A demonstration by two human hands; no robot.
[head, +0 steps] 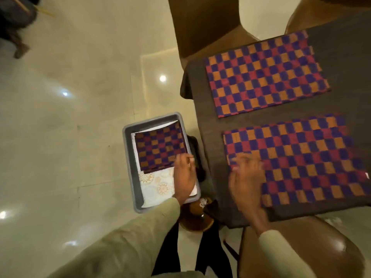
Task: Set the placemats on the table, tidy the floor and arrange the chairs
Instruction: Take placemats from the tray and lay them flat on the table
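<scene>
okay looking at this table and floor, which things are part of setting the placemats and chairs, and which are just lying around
Part of the job:
far placemat and near placemat, flat on the table
folded placemat in the grey tray
left hand at the tray, right hand on the near placemat
brown chairs

Lying about:
floral cloth in the tray
dark object on the floor, too blurred to identify

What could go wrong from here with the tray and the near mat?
The near mat overhangs the table edge under the blurred right hand, so it might slide off. The left hand reaches into the grey tray, which seems perched on something dark beside the table; pulling the folded mat could tip it.
</scene>
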